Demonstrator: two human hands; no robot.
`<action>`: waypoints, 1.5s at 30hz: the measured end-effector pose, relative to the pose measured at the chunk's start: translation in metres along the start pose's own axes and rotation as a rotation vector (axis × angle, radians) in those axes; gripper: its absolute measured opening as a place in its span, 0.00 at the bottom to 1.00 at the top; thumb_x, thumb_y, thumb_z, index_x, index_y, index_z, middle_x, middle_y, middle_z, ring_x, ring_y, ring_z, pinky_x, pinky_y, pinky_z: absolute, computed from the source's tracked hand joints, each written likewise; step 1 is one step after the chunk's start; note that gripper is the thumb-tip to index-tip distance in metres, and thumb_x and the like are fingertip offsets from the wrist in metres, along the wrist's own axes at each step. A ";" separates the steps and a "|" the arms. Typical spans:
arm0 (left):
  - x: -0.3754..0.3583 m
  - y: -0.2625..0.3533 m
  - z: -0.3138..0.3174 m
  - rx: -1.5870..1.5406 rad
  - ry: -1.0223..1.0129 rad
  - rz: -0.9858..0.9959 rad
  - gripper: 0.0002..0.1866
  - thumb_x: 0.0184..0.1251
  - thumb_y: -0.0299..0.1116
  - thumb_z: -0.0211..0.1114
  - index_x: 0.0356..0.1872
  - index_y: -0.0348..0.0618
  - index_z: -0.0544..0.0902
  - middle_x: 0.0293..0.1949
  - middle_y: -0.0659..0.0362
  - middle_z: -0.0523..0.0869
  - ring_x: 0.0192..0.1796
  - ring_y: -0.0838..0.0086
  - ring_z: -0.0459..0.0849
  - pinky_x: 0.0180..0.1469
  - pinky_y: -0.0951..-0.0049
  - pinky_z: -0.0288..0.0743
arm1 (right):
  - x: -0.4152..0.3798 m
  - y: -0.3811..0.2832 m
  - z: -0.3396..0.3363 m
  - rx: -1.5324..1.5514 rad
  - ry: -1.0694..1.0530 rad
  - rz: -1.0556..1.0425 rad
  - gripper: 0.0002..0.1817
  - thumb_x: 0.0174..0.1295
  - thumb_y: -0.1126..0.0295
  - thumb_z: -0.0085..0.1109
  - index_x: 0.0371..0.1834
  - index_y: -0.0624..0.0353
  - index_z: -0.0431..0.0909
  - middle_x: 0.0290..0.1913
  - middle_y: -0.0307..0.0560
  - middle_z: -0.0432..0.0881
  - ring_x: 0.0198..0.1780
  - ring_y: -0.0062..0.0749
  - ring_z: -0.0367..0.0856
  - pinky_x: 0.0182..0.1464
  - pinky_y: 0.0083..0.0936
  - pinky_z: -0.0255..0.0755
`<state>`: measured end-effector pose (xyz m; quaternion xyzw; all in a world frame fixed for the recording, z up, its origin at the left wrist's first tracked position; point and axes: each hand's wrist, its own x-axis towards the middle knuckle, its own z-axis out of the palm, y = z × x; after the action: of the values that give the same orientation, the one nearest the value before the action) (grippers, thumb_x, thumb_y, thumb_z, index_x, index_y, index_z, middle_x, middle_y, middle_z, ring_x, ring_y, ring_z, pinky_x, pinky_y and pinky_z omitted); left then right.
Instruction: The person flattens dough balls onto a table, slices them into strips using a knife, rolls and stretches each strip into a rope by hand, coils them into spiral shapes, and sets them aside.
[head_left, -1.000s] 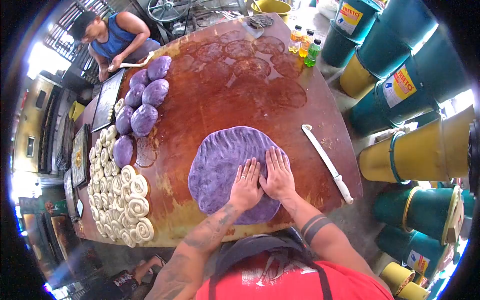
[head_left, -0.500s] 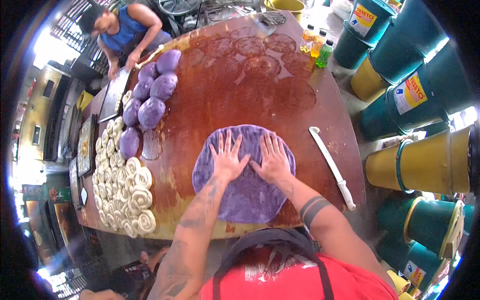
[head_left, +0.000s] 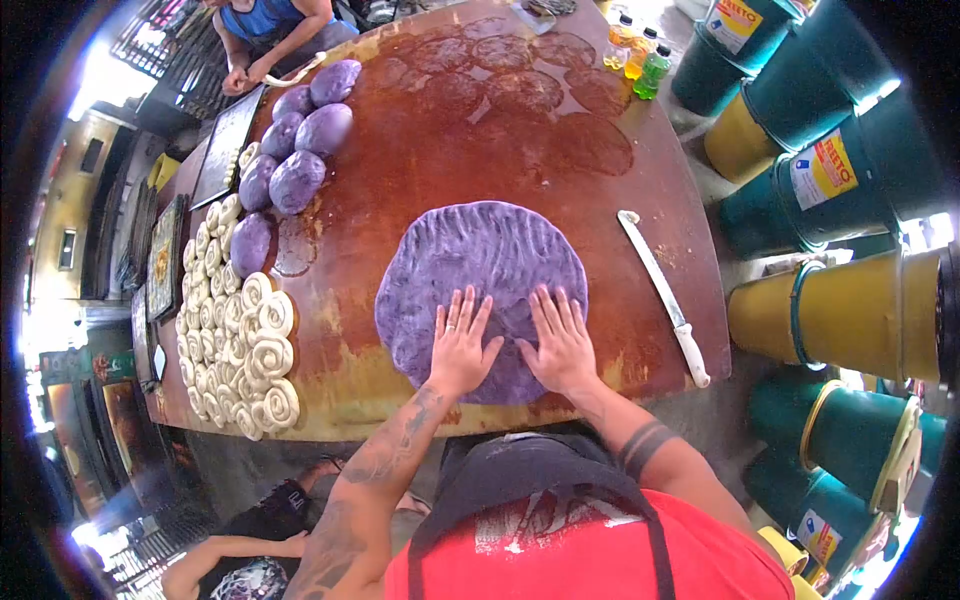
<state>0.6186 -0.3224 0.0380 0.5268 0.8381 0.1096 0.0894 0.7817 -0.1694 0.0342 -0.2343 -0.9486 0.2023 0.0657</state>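
Observation:
A broad, flattened round of purple dough [head_left: 480,250] lies on the brown table in front of me. Finger dents ripple across its far half. My left hand [head_left: 463,345] presses flat on its near part, fingers spread and pointing away from me, a ring on one finger. Beside it, my right hand [head_left: 556,342] also lies flat on the dough with its fingers apart. The two thumbs point toward each other with a small gap between them. Neither hand grasps anything.
Purple dough balls [head_left: 298,182] and pale dough coils [head_left: 240,345] cover the table's left side. A long white-handled knife [head_left: 665,297] lies to the right, with bottles [head_left: 652,73] at the far corner. Stacked buckets [head_left: 840,320] line the right. Another person [head_left: 275,35] works across the table.
Both hands have slid toward me, from the dough's far part to its near part. Dents now show where they were. The other person's hands have come together over a pale dough strip.

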 end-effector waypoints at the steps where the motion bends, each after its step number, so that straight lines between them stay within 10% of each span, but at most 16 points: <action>1: -0.009 -0.003 -0.002 -0.018 -0.034 0.021 0.39 0.77 0.55 0.60 0.84 0.51 0.62 0.86 0.47 0.56 0.87 0.50 0.51 0.85 0.40 0.42 | -0.013 0.000 -0.003 0.004 -0.024 0.009 0.47 0.71 0.45 0.59 0.86 0.61 0.56 0.88 0.53 0.53 0.89 0.53 0.45 0.87 0.53 0.40; 5: -0.018 -0.009 0.000 -0.033 -0.016 0.050 0.37 0.78 0.54 0.60 0.83 0.55 0.64 0.86 0.48 0.56 0.87 0.50 0.51 0.85 0.40 0.44 | -0.013 0.003 -0.007 -0.061 -0.059 0.000 0.46 0.72 0.44 0.56 0.87 0.56 0.54 0.89 0.48 0.52 0.89 0.50 0.44 0.88 0.50 0.38; 9: -0.022 -0.023 -0.009 -0.088 -0.037 0.073 0.36 0.77 0.54 0.61 0.81 0.55 0.68 0.86 0.49 0.57 0.88 0.50 0.50 0.85 0.41 0.43 | -0.010 0.071 -0.037 0.363 -0.084 0.038 0.33 0.68 0.58 0.65 0.77 0.50 0.73 0.79 0.50 0.71 0.80 0.52 0.65 0.81 0.50 0.58; 11: -0.036 -0.039 -0.017 -0.021 -0.006 0.065 0.35 0.76 0.53 0.62 0.80 0.55 0.69 0.85 0.50 0.58 0.88 0.50 0.50 0.85 0.41 0.43 | -0.026 0.094 -0.073 0.052 0.232 0.303 0.28 0.65 0.66 0.67 0.70 0.49 0.79 0.66 0.55 0.80 0.66 0.55 0.76 0.69 0.49 0.70; 13: -0.049 -0.057 -0.018 -0.010 0.007 0.025 0.36 0.76 0.55 0.61 0.82 0.63 0.67 0.86 0.52 0.55 0.88 0.49 0.48 0.85 0.38 0.41 | -0.053 0.123 -0.091 -0.318 0.296 0.446 0.27 0.64 0.70 0.64 0.69 0.52 0.79 0.58 0.60 0.79 0.58 0.58 0.78 0.62 0.49 0.74; 21: -0.052 -0.072 -0.021 -0.082 -0.082 0.014 0.35 0.78 0.57 0.58 0.83 0.67 0.65 0.87 0.53 0.52 0.88 0.48 0.45 0.85 0.36 0.39 | -0.058 0.139 -0.095 -0.032 0.119 0.574 0.27 0.65 0.74 0.58 0.70 0.60 0.75 0.61 0.65 0.78 0.63 0.64 0.77 0.67 0.50 0.74; 34: -0.075 -0.079 -0.010 -0.429 0.272 -0.217 0.31 0.70 0.41 0.72 0.73 0.50 0.75 0.78 0.52 0.71 0.82 0.48 0.64 0.82 0.47 0.58 | 0.179 -0.050 -0.070 0.041 -0.468 -0.380 0.26 0.74 0.67 0.54 0.75 0.35 0.74 0.50 0.61 0.89 0.53 0.60 0.87 0.55 0.49 0.80; 37: -0.060 -0.097 -0.026 -0.813 0.752 -0.792 0.27 0.68 0.33 0.72 0.67 0.43 0.78 0.72 0.48 0.77 0.75 0.47 0.73 0.77 0.51 0.67 | 0.170 -0.044 -0.084 0.137 -0.538 -0.307 0.26 0.74 0.65 0.57 0.75 0.31 0.74 0.48 0.60 0.89 0.51 0.60 0.87 0.53 0.50 0.79; 45: 0.006 -0.159 -0.048 -0.146 0.539 -0.431 0.31 0.68 0.31 0.67 0.73 0.41 0.75 0.76 0.45 0.72 0.76 0.48 0.72 0.77 0.53 0.68 | 0.126 -0.019 -0.102 0.224 -0.549 -0.118 0.27 0.73 0.69 0.59 0.76 0.39 0.75 0.47 0.57 0.91 0.51 0.51 0.90 0.54 0.43 0.80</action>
<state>0.4658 -0.3879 0.0392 0.2819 0.9135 0.2831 -0.0764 0.6853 -0.0889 0.1388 -0.1067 -0.9146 0.3573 -0.1564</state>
